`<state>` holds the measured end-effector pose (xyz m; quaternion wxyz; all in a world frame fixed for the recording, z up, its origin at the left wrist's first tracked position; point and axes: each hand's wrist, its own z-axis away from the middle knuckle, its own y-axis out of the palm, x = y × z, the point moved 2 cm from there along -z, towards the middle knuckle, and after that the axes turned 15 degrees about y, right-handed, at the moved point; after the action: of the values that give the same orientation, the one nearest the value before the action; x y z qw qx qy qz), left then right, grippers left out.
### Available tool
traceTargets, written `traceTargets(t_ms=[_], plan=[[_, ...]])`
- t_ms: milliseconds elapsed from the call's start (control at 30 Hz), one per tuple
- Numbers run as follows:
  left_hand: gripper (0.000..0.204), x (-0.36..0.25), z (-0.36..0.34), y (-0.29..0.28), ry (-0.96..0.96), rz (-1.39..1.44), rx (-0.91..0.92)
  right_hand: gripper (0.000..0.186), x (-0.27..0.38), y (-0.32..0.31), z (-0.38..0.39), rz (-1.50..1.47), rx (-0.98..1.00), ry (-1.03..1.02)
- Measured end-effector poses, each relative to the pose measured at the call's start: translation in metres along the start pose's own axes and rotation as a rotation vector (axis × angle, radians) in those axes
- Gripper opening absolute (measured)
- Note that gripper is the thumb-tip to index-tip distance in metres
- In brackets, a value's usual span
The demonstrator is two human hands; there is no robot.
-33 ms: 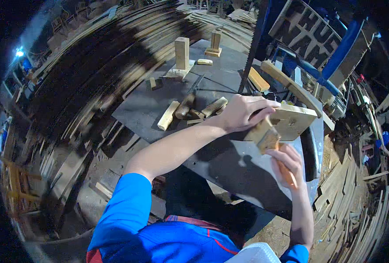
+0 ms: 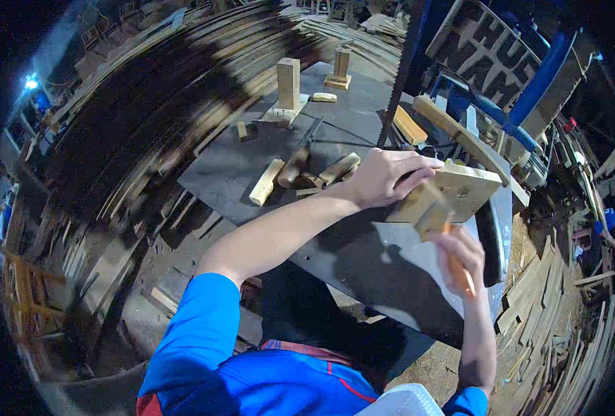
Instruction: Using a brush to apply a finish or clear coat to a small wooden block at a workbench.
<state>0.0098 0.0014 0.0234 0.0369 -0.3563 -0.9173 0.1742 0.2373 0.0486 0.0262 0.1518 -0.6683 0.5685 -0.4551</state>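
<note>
A pale wooden board [image 2: 470,191] stands tilted on edge over the grey worktable [image 2: 363,260]. My left hand [image 2: 389,179] grips its upper edge at the left corner, thumb and fingers closed around it. In my right hand [image 2: 465,251] is a flat paintbrush [image 2: 432,218] with an orange handle; the fist is closed round the handle. Motion blurs the brush head, which lies in front of the board's left part; whether it touches the wood I cannot tell. Beside my left wrist lie short wooden pieces [image 2: 266,182] and a wood-handled tool [image 2: 293,168].
Upright wooden blocks [image 2: 288,83] stand on the far part of the table. A bandsaw blade [image 2: 396,83] rises behind the board, near a blue metal arm [image 2: 543,73]. Long planks [image 2: 182,76] are stacked at left; timber offcuts [image 2: 533,298] cover the right floor.
My right hand and the brush have shifted slightly to the right, and the brush head is more blurred. The left hand and the board have stayed put.
</note>
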Motion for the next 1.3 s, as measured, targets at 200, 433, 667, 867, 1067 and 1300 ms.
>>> traceTargets(t_ms=[200, 433, 667, 867, 1067, 1300], plan=[[0.02, 0.002, 0.001, 0.001, -0.022, -0.009, 0.023, 0.011, -0.052, -0.042, 0.017, 0.08, -0.455, 0.335], [0.021, 0.004, 0.005, 0.002, -0.003, -0.035, 0.036, 0.009, -0.048, -0.041, 0.02, 0.158, -0.533, 0.42], [0.025, 0.001, -0.001, -0.001, -0.051, 0.033, 0.147, 0.022, 0.012, -0.001, -0.003, -0.015, -0.05, -0.084], [0.034, -0.003, -0.01, -0.008, -0.139, 0.07, 0.182, 0.01, -0.042, -0.026, 0.023, -0.012, -0.508, 0.082], [0.044, 0.003, -0.02, -0.015, -0.172, 0.229, 0.23, 0.015, -0.057, -0.045, 0.027, -0.06, -0.713, 0.311], [0.029, -0.062, -0.061, -0.049, 0.0, 0.401, 0.2, 0.015, -0.056, -0.043, 0.028, -0.045, -0.663, 0.315]])
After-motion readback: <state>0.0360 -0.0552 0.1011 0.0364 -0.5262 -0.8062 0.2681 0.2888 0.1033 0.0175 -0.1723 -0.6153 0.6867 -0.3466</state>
